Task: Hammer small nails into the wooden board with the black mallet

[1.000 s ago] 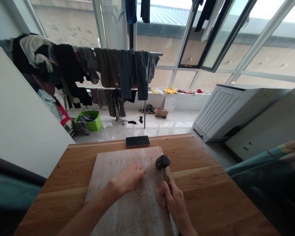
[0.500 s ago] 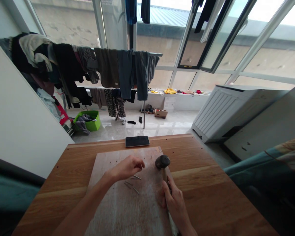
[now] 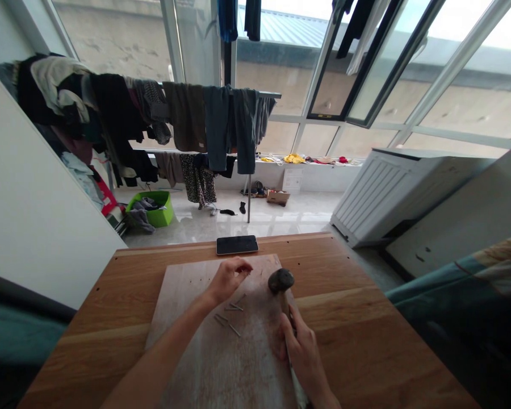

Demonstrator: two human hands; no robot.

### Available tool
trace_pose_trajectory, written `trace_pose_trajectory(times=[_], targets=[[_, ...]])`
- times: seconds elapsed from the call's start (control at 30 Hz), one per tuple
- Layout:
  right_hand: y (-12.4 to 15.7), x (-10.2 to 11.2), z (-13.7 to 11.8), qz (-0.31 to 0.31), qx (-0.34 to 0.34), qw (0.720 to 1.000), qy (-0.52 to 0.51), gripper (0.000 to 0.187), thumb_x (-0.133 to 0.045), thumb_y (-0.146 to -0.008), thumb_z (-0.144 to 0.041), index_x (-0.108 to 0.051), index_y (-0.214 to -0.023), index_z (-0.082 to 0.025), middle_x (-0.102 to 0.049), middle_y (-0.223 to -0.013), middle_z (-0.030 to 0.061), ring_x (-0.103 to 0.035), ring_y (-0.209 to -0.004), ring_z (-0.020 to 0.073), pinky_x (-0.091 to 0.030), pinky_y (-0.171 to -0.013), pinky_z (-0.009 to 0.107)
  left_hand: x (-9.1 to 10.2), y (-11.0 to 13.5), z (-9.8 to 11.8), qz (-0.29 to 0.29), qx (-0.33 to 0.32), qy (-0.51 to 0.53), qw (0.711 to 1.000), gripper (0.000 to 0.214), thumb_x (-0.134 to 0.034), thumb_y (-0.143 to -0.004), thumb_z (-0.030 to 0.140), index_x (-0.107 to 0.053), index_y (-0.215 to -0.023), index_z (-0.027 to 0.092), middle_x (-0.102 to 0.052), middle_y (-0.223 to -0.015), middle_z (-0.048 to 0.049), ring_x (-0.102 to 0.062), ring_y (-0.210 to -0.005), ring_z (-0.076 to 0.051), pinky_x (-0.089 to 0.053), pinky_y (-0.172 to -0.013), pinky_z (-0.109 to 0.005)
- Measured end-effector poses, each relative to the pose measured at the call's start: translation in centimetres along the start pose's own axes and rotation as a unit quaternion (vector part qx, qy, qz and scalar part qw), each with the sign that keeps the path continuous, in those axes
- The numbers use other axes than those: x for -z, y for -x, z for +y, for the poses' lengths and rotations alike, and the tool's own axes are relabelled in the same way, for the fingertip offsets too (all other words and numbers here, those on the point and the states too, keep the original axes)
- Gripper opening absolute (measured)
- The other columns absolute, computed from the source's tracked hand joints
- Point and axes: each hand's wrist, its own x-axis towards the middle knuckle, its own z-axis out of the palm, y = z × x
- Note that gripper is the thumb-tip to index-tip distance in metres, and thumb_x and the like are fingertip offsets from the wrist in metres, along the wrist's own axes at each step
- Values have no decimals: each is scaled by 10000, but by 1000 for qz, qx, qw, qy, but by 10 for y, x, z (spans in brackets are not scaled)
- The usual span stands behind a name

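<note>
A hammer (image 3: pixel 281 280) with a dark, blunt head and a wooden handle is gripped in my right hand (image 3: pixel 305 347), its head up over the right edge of a board. My left hand (image 3: pixel 230 279) hovers above the far part of that pale, worn board (image 3: pixel 242 369), thumb and fingers curled into a pinch; whatever they hold is too small to make out. Several loose nails (image 3: pixel 234 329) lie on the board, just nearer to me than my left hand. A row of small dark dots marks the board's far left part.
The board rests on a brown wooden table (image 3: pixel 366 335). Beyond its far edge lies a dark-screened phone or tablet (image 3: pixel 237 245). Farther off are a laundry rack with hanging trousers (image 3: pixel 217 128), a green basket (image 3: pixel 162 210) and a white ribbed cabinet-like appliance (image 3: pixel 375 193).
My left hand has moved slightly away from me and up, off the nails, with its fingers now pinched toward the far right of the board. My right hand and the hammer have hardly moved.
</note>
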Motion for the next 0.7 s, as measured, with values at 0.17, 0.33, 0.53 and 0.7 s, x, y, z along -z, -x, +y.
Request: trace_pose_trajectory(times=[0.17,0.33,0.53,0.7], targets=[[0,-1,2,-1,13,1000,-5,629,-410,-934,-556,-563,-1315,-78,-510,-438,-57,-507,-352,165,-414,-382,240,-20,2,-14,49,32,-3,998,136,-601,-824,146,-704,-910,168,-713,-887,-47,-661,-799,-159,-536,-738,-262],[1,-1,-3,2,1,1000,-3,649,-417,-920,-581,-571,-1306,-84,-498,-446,-61,-519,-363,171,-416,-389,249,-19,4,-11,34,43,-17,998,106,-588,-851,158,-690,-879,163,-701,-893,-41,-640,-774,-148,-529,-734,-260],[1,1,-5,-4,-3,1000,2,668,-418,-903,-607,-593,-1276,-81,-481,-480,-67,-502,-382,155,-415,-408,246,-20,1,-12,6,34,-35,999,158,-573,-846,96,-691,-922,168,-718,-930,-45,-655,-813,-153,-536,-783,-275],[0,4,-9,4,27,1000,0,574,-437,-924,-576,-609,-1220,-115,-480,-499,-70,-479,-386,135,-404,-406,228,-23,2,-16,26,50,-46,997,323,-609,-814,105,-659,-1121,192,-710,-912,-28,-632,-751,-140,-526,-754,-262]])
